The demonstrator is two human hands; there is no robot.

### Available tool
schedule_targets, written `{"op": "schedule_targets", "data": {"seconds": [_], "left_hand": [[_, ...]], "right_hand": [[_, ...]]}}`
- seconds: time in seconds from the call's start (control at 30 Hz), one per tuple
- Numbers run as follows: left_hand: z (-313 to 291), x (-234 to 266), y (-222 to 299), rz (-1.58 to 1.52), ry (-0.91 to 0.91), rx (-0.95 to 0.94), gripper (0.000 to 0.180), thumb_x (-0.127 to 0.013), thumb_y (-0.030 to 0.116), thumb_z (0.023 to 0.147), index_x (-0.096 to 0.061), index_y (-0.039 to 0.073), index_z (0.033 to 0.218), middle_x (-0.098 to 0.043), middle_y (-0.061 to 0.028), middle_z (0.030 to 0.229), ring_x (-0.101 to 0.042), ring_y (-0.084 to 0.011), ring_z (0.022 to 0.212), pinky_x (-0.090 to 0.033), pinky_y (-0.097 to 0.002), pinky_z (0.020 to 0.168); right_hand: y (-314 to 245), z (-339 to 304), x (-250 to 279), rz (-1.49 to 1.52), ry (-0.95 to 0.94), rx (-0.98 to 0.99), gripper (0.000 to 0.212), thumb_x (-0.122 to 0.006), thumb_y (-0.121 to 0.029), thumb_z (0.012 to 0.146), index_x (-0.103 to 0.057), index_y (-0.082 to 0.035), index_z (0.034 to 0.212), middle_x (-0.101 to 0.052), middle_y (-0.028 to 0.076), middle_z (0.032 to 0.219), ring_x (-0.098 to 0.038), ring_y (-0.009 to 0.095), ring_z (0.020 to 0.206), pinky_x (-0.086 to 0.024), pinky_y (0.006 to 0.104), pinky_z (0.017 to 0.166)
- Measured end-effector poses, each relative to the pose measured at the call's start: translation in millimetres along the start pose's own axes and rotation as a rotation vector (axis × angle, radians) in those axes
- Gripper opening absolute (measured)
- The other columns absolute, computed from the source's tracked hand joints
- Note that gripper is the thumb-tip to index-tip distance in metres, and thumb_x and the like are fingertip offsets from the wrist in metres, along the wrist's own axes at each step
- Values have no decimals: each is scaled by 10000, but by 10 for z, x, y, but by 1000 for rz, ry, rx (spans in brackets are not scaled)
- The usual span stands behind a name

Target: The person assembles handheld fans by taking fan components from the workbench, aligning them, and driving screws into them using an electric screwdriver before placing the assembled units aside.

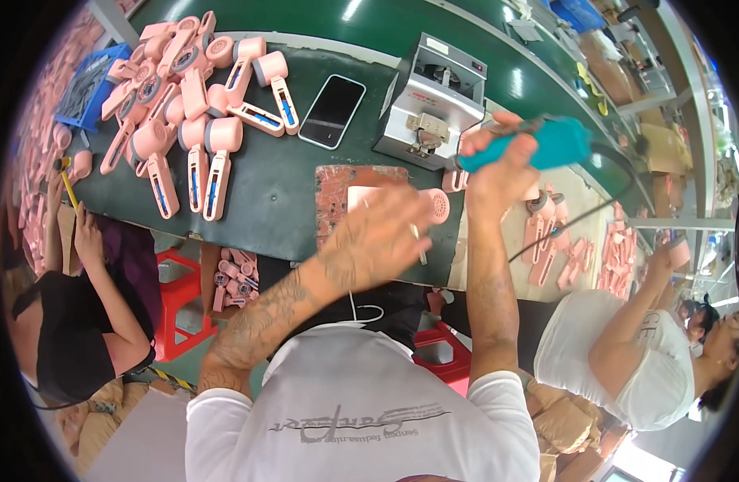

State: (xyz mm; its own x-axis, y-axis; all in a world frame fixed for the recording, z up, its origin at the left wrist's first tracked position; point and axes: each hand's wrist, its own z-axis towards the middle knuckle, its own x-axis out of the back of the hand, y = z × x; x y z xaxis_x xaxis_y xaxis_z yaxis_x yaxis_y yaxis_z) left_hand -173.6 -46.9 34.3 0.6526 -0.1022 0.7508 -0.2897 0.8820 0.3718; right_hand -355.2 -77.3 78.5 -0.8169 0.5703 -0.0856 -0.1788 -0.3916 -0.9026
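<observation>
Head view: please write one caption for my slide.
Left hand over a pink device and reddish board, right hand gripping a teal corded tool.

I see a bare lane of worktop [273, 181] running between the heap of pink fans [165, 88] on the left and the reddish board [331, 205] beneath the left hand [377, 233], with a phone [332, 111] lying at its far end. Past the board, a boxy metal machine [435, 100] blocks the straight reach forward; over on the right, the teal tool [538, 146] in the right hand [502, 161] and its dark cable [574, 223] hang in the way of the pink parts [540, 265]
</observation>
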Motion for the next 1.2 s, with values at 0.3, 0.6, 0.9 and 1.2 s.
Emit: {"op": "schedule_targets", "data": {"seconds": [0.3,0.6,0.9,1.2], "left_hand": [[-147,-101,-418,-132,-18,151,330,-668,283,917,-669,80,1177,-625,-80,1197,-574,-290,1088,-473,-427,944],[-172,-115,-454,-40,-46,239,358,-685,296,897,-676,82,1184,-631,-92,1105,-574,-302,1073,-478,-419,920],[-142,-95,-435,-79,-32,225,353,-625,330,937,-647,82,1188,-638,-67,1083,-564,-252,1058,-433,-408,991],[-143,-118,-439,-135,-30,224,341,-636,335,930,-651,82,1158,-633,-64,1062,-568,-261,1057,-446,-442,977]], "right_hand": [[421,154,-276,45,-115,188,564,-599,-554,954,-536,4,1007,-559,65,685,-578,179,585,-476,300,535],[218,-103,-256,72,-161,-80,520,-578,-505,985,-558,15,1002,-563,56,666,-564,152,562,-442,277,506],[95,-374,-143,102,-196,-48,684,-577,-645,922,-526,27,1041,-529,80,667,-536,190,566,-455,319,515],[241,-417,-137,184,-231,-104,596,-639,-568,923,-496,9,963,-521,91,696,-523,189,598,-471,332,552]]}}
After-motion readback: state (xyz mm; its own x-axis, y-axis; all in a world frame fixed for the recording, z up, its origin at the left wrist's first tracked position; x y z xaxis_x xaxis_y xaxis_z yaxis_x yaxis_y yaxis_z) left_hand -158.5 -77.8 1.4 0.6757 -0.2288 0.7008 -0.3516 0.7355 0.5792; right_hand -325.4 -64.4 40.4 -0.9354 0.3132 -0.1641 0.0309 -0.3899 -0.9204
